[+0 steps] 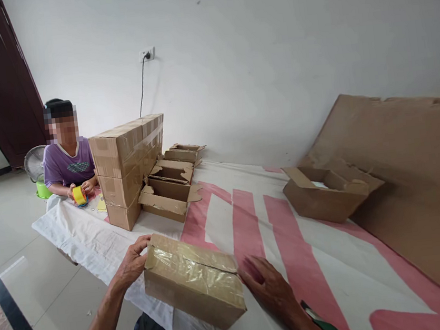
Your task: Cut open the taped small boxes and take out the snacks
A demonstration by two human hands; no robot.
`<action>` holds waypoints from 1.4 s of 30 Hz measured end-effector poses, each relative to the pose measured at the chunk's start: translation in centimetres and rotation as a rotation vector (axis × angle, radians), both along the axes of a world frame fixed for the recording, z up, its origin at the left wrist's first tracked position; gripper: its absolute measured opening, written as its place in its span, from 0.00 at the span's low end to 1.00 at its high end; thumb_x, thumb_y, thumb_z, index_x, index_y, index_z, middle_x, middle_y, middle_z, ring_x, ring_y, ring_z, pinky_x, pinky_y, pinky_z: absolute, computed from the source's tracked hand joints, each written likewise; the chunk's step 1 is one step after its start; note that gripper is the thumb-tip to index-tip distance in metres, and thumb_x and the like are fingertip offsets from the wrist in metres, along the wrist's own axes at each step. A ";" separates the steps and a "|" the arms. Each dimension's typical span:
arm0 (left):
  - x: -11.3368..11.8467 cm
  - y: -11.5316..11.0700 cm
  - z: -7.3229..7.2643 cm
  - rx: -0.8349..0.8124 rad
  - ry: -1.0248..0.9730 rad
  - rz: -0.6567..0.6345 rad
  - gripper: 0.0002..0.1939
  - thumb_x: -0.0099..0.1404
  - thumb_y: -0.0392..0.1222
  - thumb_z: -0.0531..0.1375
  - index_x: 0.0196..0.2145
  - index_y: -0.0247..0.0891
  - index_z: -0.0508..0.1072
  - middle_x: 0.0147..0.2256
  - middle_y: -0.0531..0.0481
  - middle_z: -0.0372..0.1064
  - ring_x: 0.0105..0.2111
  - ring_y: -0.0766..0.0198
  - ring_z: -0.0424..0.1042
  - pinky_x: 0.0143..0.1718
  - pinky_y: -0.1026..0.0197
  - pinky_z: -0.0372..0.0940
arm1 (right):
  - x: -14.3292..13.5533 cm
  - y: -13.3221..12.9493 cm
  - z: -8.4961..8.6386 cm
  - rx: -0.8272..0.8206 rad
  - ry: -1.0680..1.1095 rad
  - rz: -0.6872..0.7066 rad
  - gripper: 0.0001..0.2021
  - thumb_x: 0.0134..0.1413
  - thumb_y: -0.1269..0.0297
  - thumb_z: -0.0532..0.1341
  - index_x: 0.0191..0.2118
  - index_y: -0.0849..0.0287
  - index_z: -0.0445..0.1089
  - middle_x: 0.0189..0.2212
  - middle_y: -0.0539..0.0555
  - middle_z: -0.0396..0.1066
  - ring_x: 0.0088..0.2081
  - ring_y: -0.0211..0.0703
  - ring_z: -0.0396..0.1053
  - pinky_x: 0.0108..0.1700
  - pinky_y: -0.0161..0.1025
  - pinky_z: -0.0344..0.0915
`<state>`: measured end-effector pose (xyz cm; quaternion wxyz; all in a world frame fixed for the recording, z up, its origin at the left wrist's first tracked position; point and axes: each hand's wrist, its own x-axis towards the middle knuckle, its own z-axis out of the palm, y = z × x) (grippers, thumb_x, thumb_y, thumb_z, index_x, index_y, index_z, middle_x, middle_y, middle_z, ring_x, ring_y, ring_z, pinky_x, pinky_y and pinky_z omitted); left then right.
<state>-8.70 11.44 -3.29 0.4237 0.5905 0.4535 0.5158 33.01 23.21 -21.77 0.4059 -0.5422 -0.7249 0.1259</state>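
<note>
A closed cardboard box, its top covered with shiny clear tape, is between my two hands at the near edge of the table. My left hand grips its left end, fingers bent over the far corner. Against the right end rests my right hand, with the fingers curled and partly hidden behind the box. A seam in the cardboard shows under the tape on the top face. Whether the box's underside touches the cloth cannot be seen.
Taped boxes stand stacked at the left, with several open boxes beside them. Another open box is at the right, before a large cardboard sheet. Across the table, a person holds a yellow tape roll.
</note>
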 end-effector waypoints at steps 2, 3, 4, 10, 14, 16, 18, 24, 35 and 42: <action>0.0 -0.1 0.1 0.001 -0.003 0.000 0.21 0.67 0.62 0.73 0.42 0.41 0.88 0.62 0.39 0.77 0.61 0.42 0.74 0.67 0.48 0.65 | 0.0 0.1 0.0 0.003 0.005 -0.003 0.26 0.60 0.37 0.60 0.49 0.52 0.77 0.54 0.64 0.81 0.57 0.64 0.77 0.59 0.56 0.75; 0.0 -0.2 0.2 0.003 -0.005 0.000 0.21 0.67 0.62 0.73 0.42 0.41 0.88 0.62 0.39 0.77 0.62 0.42 0.74 0.67 0.48 0.65 | 0.0 0.2 -0.1 0.007 0.006 -0.005 0.26 0.60 0.37 0.60 0.49 0.52 0.77 0.54 0.65 0.81 0.57 0.64 0.77 0.59 0.57 0.75; 0.0 -0.2 0.3 0.006 -0.006 0.000 0.21 0.67 0.63 0.73 0.42 0.41 0.88 0.62 0.39 0.77 0.62 0.42 0.74 0.68 0.48 0.64 | 0.0 0.3 -0.2 0.011 0.007 -0.009 0.26 0.59 0.36 0.61 0.49 0.52 0.77 0.54 0.65 0.81 0.57 0.64 0.77 0.59 0.57 0.75; 0.2 -0.4 0.5 0.002 -0.020 0.005 0.25 0.66 0.67 0.72 0.41 0.41 0.88 0.62 0.39 0.76 0.61 0.43 0.74 0.67 0.47 0.65 | -0.2 0.5 -0.4 0.016 0.015 -0.029 0.29 0.59 0.33 0.60 0.49 0.52 0.78 0.54 0.64 0.82 0.56 0.65 0.78 0.59 0.59 0.76; 0.2 -0.4 0.3 0.002 -0.024 0.002 0.24 0.66 0.66 0.72 0.40 0.41 0.88 0.62 0.40 0.76 0.61 0.43 0.74 0.67 0.48 0.65 | -0.3 0.5 0.0 0.020 0.023 -0.029 0.29 0.58 0.30 0.60 0.47 0.50 0.79 0.53 0.64 0.82 0.55 0.66 0.78 0.56 0.57 0.77; 0.2 -0.3 0.1 0.003 -0.023 0.013 0.23 0.65 0.64 0.73 0.40 0.41 0.88 0.62 0.40 0.77 0.61 0.43 0.75 0.67 0.47 0.65 | -0.4 0.5 0.1 0.025 0.032 -0.023 0.29 0.58 0.30 0.60 0.46 0.50 0.79 0.52 0.64 0.83 0.55 0.66 0.79 0.56 0.58 0.77; 0.1 -0.2 -0.1 0.009 -0.020 0.020 0.21 0.66 0.63 0.73 0.40 0.41 0.88 0.62 0.40 0.77 0.60 0.43 0.75 0.67 0.48 0.66 | -0.4 0.6 0.1 0.028 0.037 -0.018 0.28 0.58 0.30 0.60 0.45 0.50 0.78 0.52 0.64 0.83 0.55 0.66 0.78 0.56 0.58 0.77; 0.1 -0.3 -0.1 0.009 -0.011 0.021 0.20 0.67 0.61 0.72 0.41 0.41 0.88 0.62 0.40 0.77 0.59 0.43 0.76 0.66 0.48 0.66 | -0.2 0.8 -0.5 0.010 0.029 -0.030 0.26 0.56 0.35 0.61 0.48 0.51 0.78 0.53 0.64 0.82 0.56 0.67 0.78 0.59 0.58 0.76; 0.0 -0.4 0.1 0.007 0.001 0.008 0.23 0.68 0.65 0.71 0.42 0.40 0.88 0.63 0.38 0.76 0.62 0.42 0.74 0.68 0.47 0.64 | -0.5 0.3 0.7 0.028 0.032 -0.013 0.23 0.56 0.37 0.61 0.45 0.50 0.78 0.51 0.63 0.83 0.54 0.62 0.79 0.58 0.54 0.76; 0.4 -0.6 0.1 0.019 0.009 0.026 0.28 0.65 0.70 0.72 0.39 0.40 0.87 0.60 0.39 0.78 0.61 0.42 0.75 0.69 0.47 0.63 | -0.7 -1.1 1.8 -0.062 -0.017 -0.062 0.27 0.52 0.37 0.58 0.46 0.53 0.76 0.54 0.66 0.81 0.57 0.67 0.78 0.60 0.60 0.76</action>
